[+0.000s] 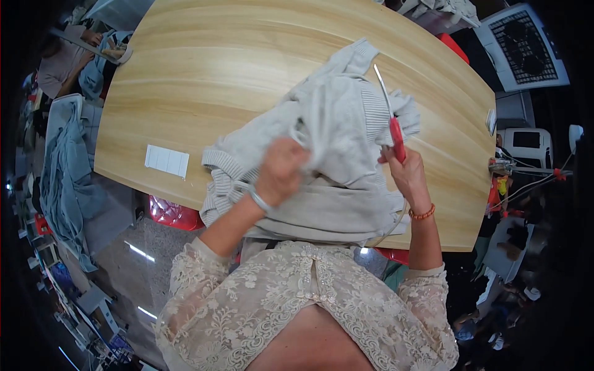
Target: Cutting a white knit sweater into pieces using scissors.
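Note:
A pale grey knitted sweater point(346, 167) lies bunched across the near part of the wooden table, its ribbed bands showing at left, top and right. My left hand point(281, 173), smeared by motion, is closed over the sweater's left middle, with a blurred fold of the knit beside its fingers. Over the garment's right side, my right hand point(405, 173) is wrapped round red-handled scissors point(398, 139). Their long thin metal blade points up and away, toward the far ribbed band. Whether the blades are parted cannot be made out.
A white label sheet point(167, 162) lies on the table point(204, 74) at left. Blue-grey garments point(68, 179) fill a bin beyond the left edge. Another person point(65, 65) sits at the far left. A white fan point(523, 46) stands past the far right corner.

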The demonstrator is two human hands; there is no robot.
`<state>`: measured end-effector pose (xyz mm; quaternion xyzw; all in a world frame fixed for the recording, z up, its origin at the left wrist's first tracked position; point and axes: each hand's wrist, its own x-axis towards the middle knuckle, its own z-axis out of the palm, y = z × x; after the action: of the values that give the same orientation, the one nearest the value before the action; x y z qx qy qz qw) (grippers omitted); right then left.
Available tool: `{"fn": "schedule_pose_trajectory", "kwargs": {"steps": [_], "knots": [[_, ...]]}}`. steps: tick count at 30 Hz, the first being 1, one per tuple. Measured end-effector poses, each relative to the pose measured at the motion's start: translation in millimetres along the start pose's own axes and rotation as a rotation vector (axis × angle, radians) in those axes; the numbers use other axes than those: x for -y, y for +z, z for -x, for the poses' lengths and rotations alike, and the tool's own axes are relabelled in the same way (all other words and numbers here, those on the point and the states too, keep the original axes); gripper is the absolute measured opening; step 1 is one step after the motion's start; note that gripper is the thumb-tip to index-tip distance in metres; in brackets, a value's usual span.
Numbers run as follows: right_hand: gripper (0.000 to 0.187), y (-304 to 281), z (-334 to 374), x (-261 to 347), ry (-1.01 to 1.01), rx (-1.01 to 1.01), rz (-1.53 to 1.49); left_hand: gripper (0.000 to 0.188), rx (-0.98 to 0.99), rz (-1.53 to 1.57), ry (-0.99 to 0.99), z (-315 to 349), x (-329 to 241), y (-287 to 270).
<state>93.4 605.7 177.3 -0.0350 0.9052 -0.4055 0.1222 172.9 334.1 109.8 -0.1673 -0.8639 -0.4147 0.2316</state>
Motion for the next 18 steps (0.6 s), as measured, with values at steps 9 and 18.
{"fn": "schedule_pose_trajectory", "kwargs": {"steps": [9,18], "knots": [[0.062,71.9,-95.1,63.4,-0.068,0.029,0.472,0.026,0.528,0.357,-0.030,77.8,-54.6,28.9],[0.056,65.8,-63.5,-31.6,0.132,0.101,0.575,0.037,0.186,0.414,-1.004,80.4,-54.9,6.4]]}}
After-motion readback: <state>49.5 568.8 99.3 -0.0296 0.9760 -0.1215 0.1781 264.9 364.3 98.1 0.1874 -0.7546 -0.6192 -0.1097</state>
